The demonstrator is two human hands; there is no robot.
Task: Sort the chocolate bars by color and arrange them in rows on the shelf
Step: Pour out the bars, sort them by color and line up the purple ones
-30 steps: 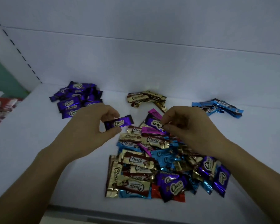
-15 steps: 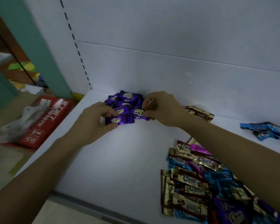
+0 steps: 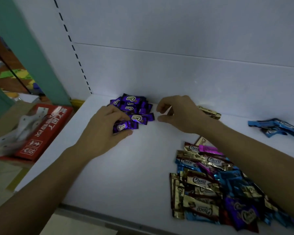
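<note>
Left hand (image 3: 100,133): fingers (image 3: 119,115) and thumb pinch a purple bar (image 3: 125,127) along its long edges, at the near edge of the purple pile (image 3: 131,103) at the shelf's (image 3: 109,175) back left. Right hand (image 3: 180,112): loosely curled, thumb and forefinger parted, empty, beside the pile. Judgement: foil wrappers are light, slick and crushable, so a light grip on the long edges suits best.

On the white shelf (image 3: 109,175), purple bars (image 3: 131,106) are heaped at the far left. One purple bar (image 3: 125,126) is pinched at the heap's near edge by the left hand (image 3: 102,133). Gold bars (image 3: 210,112) and blue bars (image 3: 277,127) are piled farther right. An unsorted heap (image 3: 209,185) is spread near right.
</note>
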